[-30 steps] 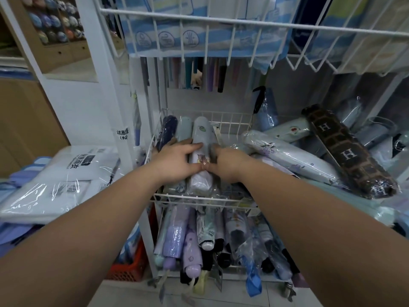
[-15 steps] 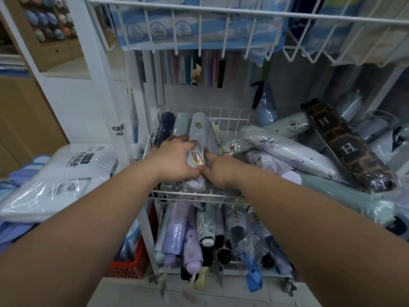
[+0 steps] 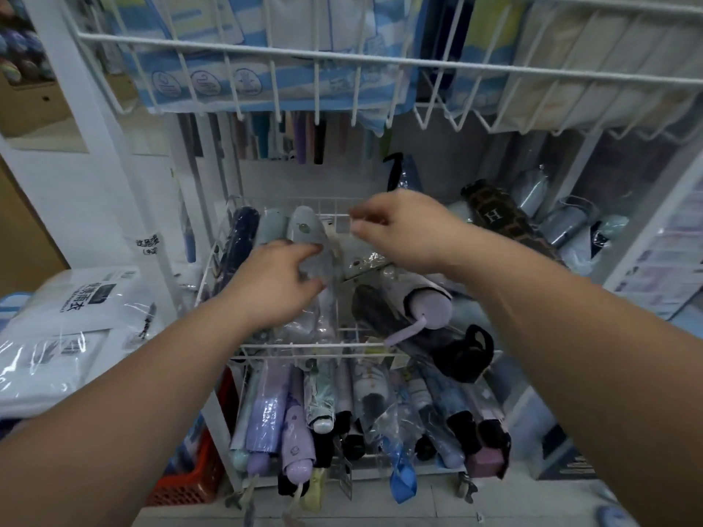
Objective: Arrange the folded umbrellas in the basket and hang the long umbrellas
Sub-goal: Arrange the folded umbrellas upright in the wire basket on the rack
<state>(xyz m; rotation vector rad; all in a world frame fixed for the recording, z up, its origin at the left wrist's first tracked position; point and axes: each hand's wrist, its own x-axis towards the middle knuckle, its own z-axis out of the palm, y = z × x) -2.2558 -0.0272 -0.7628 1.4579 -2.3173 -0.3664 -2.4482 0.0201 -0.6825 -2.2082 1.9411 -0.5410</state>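
A white wire basket (image 3: 304, 346) holds a navy folded umbrella (image 3: 239, 237), a pale green one (image 3: 271, 227) and a pale grey one (image 3: 304, 227) side by side. My left hand (image 3: 274, 285) grips the pale grey umbrella, fingers curled over its clear wrapper. My right hand (image 3: 403, 233) hovers above the basket's right half, blurred, fingers loosely curled with nothing seen in them. A lilac-handled umbrella (image 3: 430, 306), a black one (image 3: 460, 355) and a brown H-patterned one (image 3: 506, 222) lie askew to the right. Long umbrellas (image 3: 296, 142) hang at the back.
A lower tier (image 3: 342, 465) holds several wrapped folded umbrellas. An upper wire basket (image 3: 342, 62) with packaged goods overhangs the work area. Packaged raincoats (image 3: 76, 306) lie at the left, a red crate (image 3: 190, 484) on the floor, more wrapped umbrellas (image 3: 563, 226) at the far right.
My right hand has let go of the pale grey umbrella and risen up and to the right. The left hand stays on it. A long pale umbrella that lay at the right is gone.
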